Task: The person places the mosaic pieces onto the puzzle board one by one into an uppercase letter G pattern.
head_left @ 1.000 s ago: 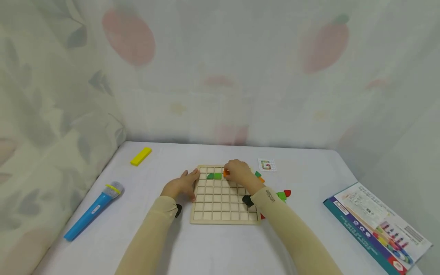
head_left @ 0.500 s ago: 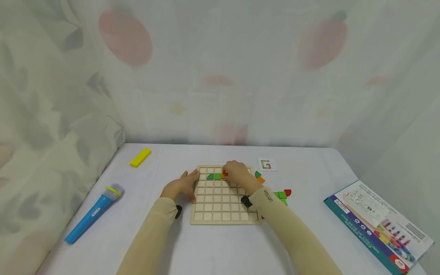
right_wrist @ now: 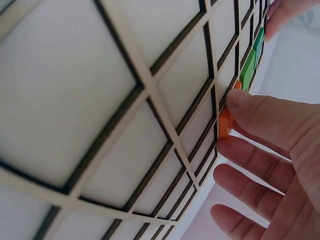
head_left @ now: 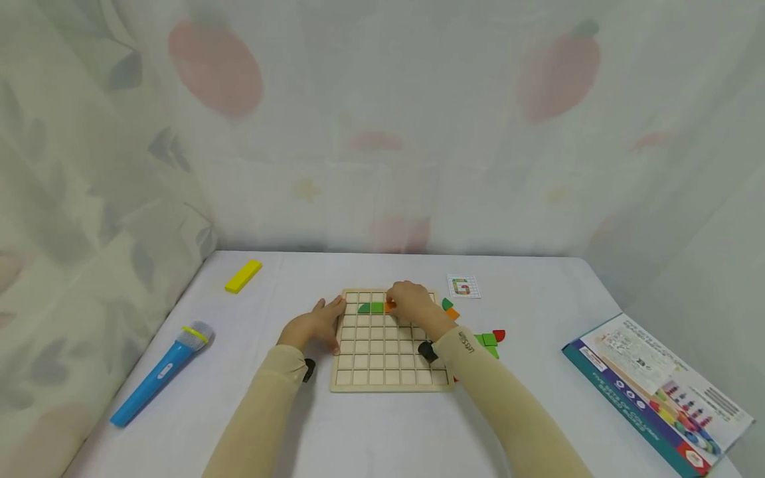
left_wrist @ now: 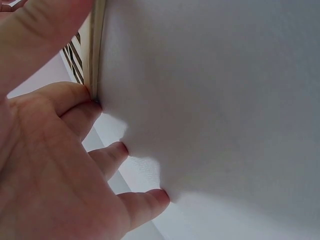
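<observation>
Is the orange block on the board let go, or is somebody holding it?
Held: the right hand pinches the orange block with thumb and fingers, as the right wrist view shows.

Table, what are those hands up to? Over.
Left hand touching board, left edge. Right hand pinching orange block beside green block. Nothing visibly in the way.

The left arm [head_left: 257, 411] and the right arm [head_left: 508, 398] are slanting forward in long sleeves, the forearms converging toward the hands. The left hand [head_left: 312, 326] is resting low, palm side showing in its wrist view, its thumb [left_wrist: 42, 37] standing apart while its fingers [left_wrist: 107, 157] are spreading loosely and bearing on their tips. The right hand [head_left: 414, 304] is lying slightly farther forward, its back facing up; its thumb [right_wrist: 262, 112] is closing a pinch, and the lower fingers are fanning out below, gently bent
</observation>
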Available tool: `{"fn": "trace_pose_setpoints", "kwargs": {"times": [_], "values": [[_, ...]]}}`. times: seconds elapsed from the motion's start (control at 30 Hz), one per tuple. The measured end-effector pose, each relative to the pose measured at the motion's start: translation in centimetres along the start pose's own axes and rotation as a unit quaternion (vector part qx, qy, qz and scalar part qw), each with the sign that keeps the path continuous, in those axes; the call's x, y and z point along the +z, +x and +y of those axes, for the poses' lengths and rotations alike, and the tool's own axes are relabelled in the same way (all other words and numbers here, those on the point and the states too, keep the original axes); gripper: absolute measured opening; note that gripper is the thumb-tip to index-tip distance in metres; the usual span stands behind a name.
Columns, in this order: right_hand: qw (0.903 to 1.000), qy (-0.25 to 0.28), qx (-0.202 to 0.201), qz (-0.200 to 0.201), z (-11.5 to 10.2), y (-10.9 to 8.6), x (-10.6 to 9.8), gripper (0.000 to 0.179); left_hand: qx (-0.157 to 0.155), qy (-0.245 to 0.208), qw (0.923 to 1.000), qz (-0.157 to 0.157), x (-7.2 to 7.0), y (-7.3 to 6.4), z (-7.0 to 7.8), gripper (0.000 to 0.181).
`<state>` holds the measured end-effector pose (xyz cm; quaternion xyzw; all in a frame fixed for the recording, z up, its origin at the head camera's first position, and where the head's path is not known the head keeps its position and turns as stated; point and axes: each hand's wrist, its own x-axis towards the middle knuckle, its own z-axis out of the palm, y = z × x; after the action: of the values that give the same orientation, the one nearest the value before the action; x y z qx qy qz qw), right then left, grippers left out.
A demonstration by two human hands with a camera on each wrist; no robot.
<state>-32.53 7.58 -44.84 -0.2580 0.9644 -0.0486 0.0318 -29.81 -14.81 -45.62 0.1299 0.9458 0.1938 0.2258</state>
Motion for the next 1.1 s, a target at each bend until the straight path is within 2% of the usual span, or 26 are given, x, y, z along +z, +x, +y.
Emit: {"fn": "trace_pose_setpoints", "kwargs": {"times": [0.37,0.63,0.87,1.1], "values": [[0.9998,0.018,0.005,0.002,-0.5,0.0,0.0,0.028,-0.006,-0.005,1.0,-0.002,-0.3,-0.2,-0.7,0.115],[0.9998,0.013,0.013,0.01,0.1,-0.2,-0.2,0.031,-0.006,-0.008,0.9999,-0.001,-0.4,-0.3,-0.9,0.114],[0.9992,0.021,0.019,0.027,2.8,-1.7,-0.7,0.032,-0.017,-0.018,0.9997,0.001,-0.5,-0.5,-0.9,0.112],[0.9977,0.026,0.047,0.041,6.0,-3.7,-1.0,0.031,-0.016,-0.019,0.9997,0.004,-0.7,-0.5,-1.0,0.113]]}}
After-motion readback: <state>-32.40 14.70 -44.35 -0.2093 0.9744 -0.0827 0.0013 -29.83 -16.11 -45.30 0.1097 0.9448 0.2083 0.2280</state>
